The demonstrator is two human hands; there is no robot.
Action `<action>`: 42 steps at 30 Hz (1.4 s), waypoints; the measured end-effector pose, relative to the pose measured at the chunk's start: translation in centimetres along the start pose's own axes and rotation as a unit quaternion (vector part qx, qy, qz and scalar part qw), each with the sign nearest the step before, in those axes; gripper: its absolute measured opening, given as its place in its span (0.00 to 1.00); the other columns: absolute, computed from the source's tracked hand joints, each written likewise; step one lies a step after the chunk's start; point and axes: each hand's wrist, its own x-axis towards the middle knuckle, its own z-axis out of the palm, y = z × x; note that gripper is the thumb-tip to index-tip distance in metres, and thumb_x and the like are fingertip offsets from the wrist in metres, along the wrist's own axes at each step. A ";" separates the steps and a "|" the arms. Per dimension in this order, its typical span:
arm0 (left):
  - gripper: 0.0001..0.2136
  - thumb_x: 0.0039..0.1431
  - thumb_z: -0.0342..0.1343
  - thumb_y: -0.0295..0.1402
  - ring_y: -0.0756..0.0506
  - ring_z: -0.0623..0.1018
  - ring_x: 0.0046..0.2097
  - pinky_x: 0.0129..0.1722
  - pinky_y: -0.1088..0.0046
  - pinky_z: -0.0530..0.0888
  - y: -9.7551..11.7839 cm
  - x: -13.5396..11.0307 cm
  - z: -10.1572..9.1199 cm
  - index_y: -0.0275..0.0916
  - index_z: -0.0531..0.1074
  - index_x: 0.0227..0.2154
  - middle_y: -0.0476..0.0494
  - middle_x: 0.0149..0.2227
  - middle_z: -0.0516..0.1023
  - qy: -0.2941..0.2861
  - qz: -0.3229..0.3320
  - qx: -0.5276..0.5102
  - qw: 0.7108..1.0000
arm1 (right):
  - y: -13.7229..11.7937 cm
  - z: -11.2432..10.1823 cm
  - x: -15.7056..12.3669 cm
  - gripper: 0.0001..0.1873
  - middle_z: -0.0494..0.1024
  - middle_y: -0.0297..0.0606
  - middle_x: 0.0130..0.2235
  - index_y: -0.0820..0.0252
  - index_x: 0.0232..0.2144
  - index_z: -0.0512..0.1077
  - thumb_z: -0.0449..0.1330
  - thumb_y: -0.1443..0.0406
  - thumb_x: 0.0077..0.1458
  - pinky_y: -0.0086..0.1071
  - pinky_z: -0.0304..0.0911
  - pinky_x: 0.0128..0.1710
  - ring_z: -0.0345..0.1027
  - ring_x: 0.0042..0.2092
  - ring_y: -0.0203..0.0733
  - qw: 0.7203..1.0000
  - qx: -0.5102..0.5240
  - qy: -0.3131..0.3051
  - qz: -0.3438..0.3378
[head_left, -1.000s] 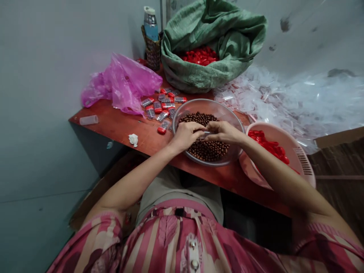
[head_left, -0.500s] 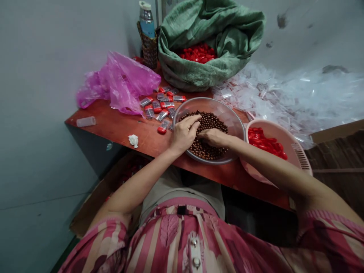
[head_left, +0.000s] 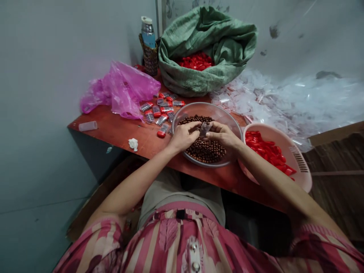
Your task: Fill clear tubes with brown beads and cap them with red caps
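Note:
Above the brown beads (head_left: 209,149) in the clear round bowl (head_left: 182,110), both hands meet around a small clear plastic case (head_left: 204,129). My left hand (head_left: 184,137) pinches the case from the left side. From the right, my right hand (head_left: 224,134) grips its other end with thumb and fingers. How full the case is, I cannot make out. Left of the bowl lie several small clear cases with red caps (head_left: 161,134), dark contents inside. Right beside the bowl stands a pink plastic basket (head_left: 301,178) with red caps (head_left: 263,148) in it.
A green woven sack (head_left: 196,83) holding red pieces stands at the back. Loose clear plastic cases (head_left: 273,98) are heaped at right. A pink plastic bag (head_left: 125,89), a flask (head_left: 148,33), a clear tube (head_left: 88,126) and crumpled white tissue (head_left: 133,144) are at left.
My right hand has come up out of the beads and turned, its fingers now on the clear case together with the left hand. The case has come into sight. The view has shifted slightly.

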 end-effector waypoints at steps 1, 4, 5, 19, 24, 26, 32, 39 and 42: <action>0.17 0.53 0.56 0.28 0.42 0.80 0.48 0.53 0.66 0.74 0.1 0.2 0.0 0.37 0.77 0.46 0.42 0.47 0.81 -0.022 0.004 -0.002 1.000 | 0.0 0.1 -0.1 0.19 0.75 0.32 0.34 0.59 0.33 0.70 0.72 0.60 0.41 0.30 0.70 0.38 0.69 0.35 0.34 1.000 -0.006 0.010 -0.014; 0.13 0.53 0.58 0.32 0.41 0.80 0.47 0.53 0.61 0.73 -0.1 0.7 0.1 0.36 0.79 0.42 0.41 0.44 0.82 -0.048 0.004 -0.052 0.997 | 0.0 0.0 -0.4 0.21 0.74 0.31 0.32 0.59 0.32 0.69 0.73 0.59 0.40 0.30 0.68 0.35 0.69 0.33 0.34 0.999 -0.034 0.019 -0.035; 0.13 0.53 0.58 0.32 0.41 0.80 0.46 0.52 0.60 0.74 -0.2 0.9 0.2 0.35 0.79 0.40 0.40 0.43 0.82 -0.054 -0.008 -0.083 0.995 | -0.1 -0.1 -0.5 0.22 0.75 0.32 0.33 0.59 0.34 0.69 0.73 0.58 0.40 0.31 0.68 0.36 0.69 0.34 0.36 0.998 -0.050 0.016 -0.037; 0.13 0.52 0.58 0.36 0.41 0.79 0.47 0.55 0.63 0.72 0.2 1.1 0.9 0.37 0.80 0.39 0.42 0.44 0.82 -0.127 -0.003 -0.074 0.989 | -4.8 -2.8 -2.8 0.11 0.79 0.39 0.41 0.57 0.43 0.74 0.56 0.63 0.58 0.35 0.63 0.46 0.72 0.43 0.43 0.851 -0.473 -0.080 -0.214; 0.13 0.52 0.59 0.39 0.40 0.79 0.47 0.56 0.63 0.71 0.2 0.6 0.7 0.42 0.81 0.39 0.45 0.43 0.83 -0.130 -0.001 0.003 0.992 | -3.6 -2.6 -3.9 0.06 0.79 0.36 0.36 0.59 0.37 0.73 0.59 0.67 0.56 0.30 0.62 0.40 0.71 0.37 0.39 0.840 -0.505 -0.082 -0.178; 0.13 0.50 0.61 0.40 0.39 0.79 0.48 0.56 0.61 0.71 -0.2 0.8 0.6 0.41 0.80 0.38 0.45 0.43 0.82 -0.098 -0.034 -0.008 0.995 | -2.7 -2.0 -4.6 0.05 0.78 0.37 0.36 0.60 0.37 0.72 0.59 0.66 0.57 0.30 0.62 0.40 0.71 0.37 0.39 0.853 -0.490 -0.001 -0.177; 0.20 0.43 0.68 0.41 0.42 0.81 0.43 0.44 0.63 0.80 1.2 1.0 1.2 0.41 0.77 0.41 0.44 0.46 0.79 -0.044 -0.174 -0.242 0.953 | -0.9 -2.3 -7.8 0.17 0.76 0.41 0.51 0.58 0.49 0.71 0.61 0.64 0.56 0.34 0.63 0.51 0.70 0.50 0.42 0.866 -0.451 0.084 -0.199; 0.17 0.44 0.69 0.40 0.44 0.82 0.40 0.41 0.65 0.82 2.3 0.1 2.6 0.40 0.77 0.38 0.45 0.42 0.80 -0.052 -0.186 -0.277 0.941 | -0.2 -14.3 -13.4 0.07 0.76 0.47 0.30 0.61 0.25 0.74 0.63 0.63 0.52 0.44 0.62 0.45 0.72 0.42 0.53 0.750 -0.541 0.340 0.171; 0.19 0.44 0.69 0.40 0.44 0.81 0.41 0.43 0.65 0.81 1.9 -0.2 2.9 0.39 0.77 0.39 0.44 0.42 0.80 -0.057 -0.188 -0.263 0.944 | 1.8 -17.7 -14.3 0.10 0.74 0.50 0.26 0.62 0.20 0.70 0.68 0.67 0.44 0.46 0.63 0.44 0.71 0.43 0.57 0.721 -0.534 0.358 0.258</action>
